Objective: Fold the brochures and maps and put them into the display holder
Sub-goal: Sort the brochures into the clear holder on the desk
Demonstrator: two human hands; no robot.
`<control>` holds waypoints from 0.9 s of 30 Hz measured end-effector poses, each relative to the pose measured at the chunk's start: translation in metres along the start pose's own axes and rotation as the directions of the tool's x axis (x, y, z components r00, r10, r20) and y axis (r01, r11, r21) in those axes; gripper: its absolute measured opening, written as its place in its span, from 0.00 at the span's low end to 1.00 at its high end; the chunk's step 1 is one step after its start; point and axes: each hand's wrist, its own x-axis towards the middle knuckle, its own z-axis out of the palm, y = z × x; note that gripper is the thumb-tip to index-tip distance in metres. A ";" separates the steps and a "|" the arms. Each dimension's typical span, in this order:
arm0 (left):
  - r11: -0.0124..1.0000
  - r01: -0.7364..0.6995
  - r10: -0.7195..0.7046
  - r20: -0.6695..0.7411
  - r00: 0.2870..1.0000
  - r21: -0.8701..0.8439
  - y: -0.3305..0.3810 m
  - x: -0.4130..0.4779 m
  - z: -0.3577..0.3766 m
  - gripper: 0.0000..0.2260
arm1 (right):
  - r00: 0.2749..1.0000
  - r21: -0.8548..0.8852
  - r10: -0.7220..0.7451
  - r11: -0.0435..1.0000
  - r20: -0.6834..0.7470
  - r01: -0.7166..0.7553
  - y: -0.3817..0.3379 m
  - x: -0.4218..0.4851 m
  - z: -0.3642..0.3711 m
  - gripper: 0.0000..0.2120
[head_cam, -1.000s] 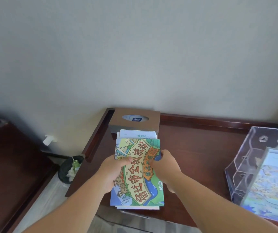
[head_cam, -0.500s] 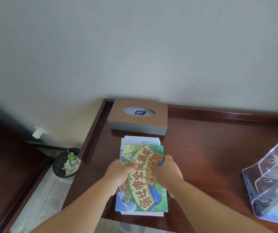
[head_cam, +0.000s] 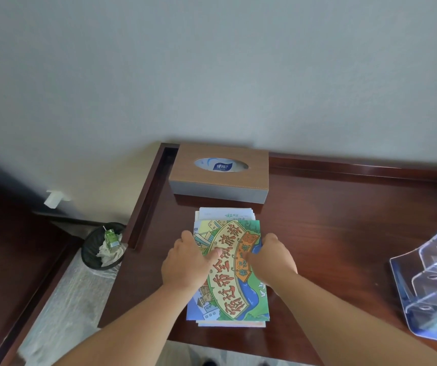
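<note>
Glossy, cartoon-bright paper is topping the pile: a colourful map [head_cam: 228,294] is lying uppermost on a stack of brochures [head_cam: 225,213], just in front of the tissue box [head_cam: 218,178] on the dark wooden counter [head_cam: 331,220]. The left hand [head_cam: 185,262] is gripping the map's left edge and the right hand [head_cam: 273,260] is gripping its right edge. Each thumb is lying on the printed face, and the fingers are curling over the side, apparently tucking underneath.

Taking it at both sides like this is probably serving to part the top sheet from those beneath and to keep it square for lifting. A one-handed pinch would risk letting thin paper sag or drag its neighbours along. The map is matching the stack's outline closely, so it is looking folded already, though I cannot tell whether another fold is needed.

The clear acrylic display holder [head_cam: 434,283] is standing well to the right of the tissue box and nearer the person, partly cut off by the frame, so the map is going to need carrying across. A black waste bin [head_cam: 103,247] is standing on the floor to the left of the tissue box.
</note>
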 end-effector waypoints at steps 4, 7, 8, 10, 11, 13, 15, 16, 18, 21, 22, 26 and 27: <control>0.997 -0.025 0.022 -0.032 0.999 -0.077 0.002 0.001 -0.013 0.23 | 1.000 0.035 -0.021 0.999 -0.024 0.022 -0.005 -0.003 -0.008 0.20; 0.967 -0.069 0.066 -0.021 0.998 -0.247 0.006 0.003 -0.029 0.19 | 0.997 0.073 -0.053 0.996 -0.059 0.058 -0.009 -0.009 -0.022 0.20; 0.944 -0.091 0.093 -0.008 0.996 -0.317 0.008 0.003 -0.035 0.16 | 0.994 0.094 -0.070 0.993 -0.078 0.078 -0.010 -0.013 -0.028 0.19; 0.891 -0.162 0.175 -0.007 0.985 -0.423 0.015 0.003 -0.047 0.09 | 0.986 0.136 -0.105 0.983 -0.133 0.123 -0.011 -0.022 -0.039 0.17; 0.866 -0.200 0.216 -0.019 0.976 -0.459 0.020 0.004 -0.052 0.06 | 0.979 0.156 -0.118 0.977 -0.165 0.144 -0.010 -0.026 -0.045 0.15; 0.823 -0.274 0.287 -0.052 0.956 -0.497 0.032 0.005 -0.062 0.04 | 0.962 0.187 -0.138 0.965 -0.236 0.184 -0.007 -0.034 -0.056 0.14; 0.786 -0.330 0.349 -0.065 0.935 -0.523 0.046 0.002 -0.069 0.04 | 0.946 0.219 -0.143 0.953 -0.290 0.211 0.001 -0.043 -0.067 0.13; 0.768 -0.348 0.374 -0.065 0.925 -0.538 0.053 -0.001 -0.071 0.03 | 0.941 0.237 -0.139 0.947 -0.310 0.218 0.006 -0.048 -0.072 0.13; 0.740 -0.378 0.414 -0.066 0.908 -0.556 0.067 -0.012 -0.072 0.03 | 0.930 0.258 -0.127 0.940 -0.344 0.224 0.019 -0.058 -0.082 0.12; 0.725 -0.431 0.466 -0.079 0.881 -0.536 0.094 -0.034 -0.069 0.03 | 0.909 0.265 -0.115 0.935 -0.401 0.236 0.045 -0.072 -0.099 0.12; 0.724 -0.447 0.479 -0.083 0.874 -0.525 0.104 -0.042 -0.067 0.04 | 0.903 0.274 -0.111 0.932 -0.415 0.240 0.055 -0.077 -0.107 0.11; 0.691 -0.504 0.524 -0.122 0.843 -0.518 0.148 -0.078 -0.058 0.03 | 0.875 0.313 -0.099 0.910 -0.473 0.272 0.098 -0.094 -0.139 0.10; 0.682 -0.512 0.526 -0.136 0.840 -0.522 0.160 -0.088 -0.054 0.03 | 0.866 0.314 -0.100 0.906 -0.490 0.283 0.110 -0.099 -0.148 0.10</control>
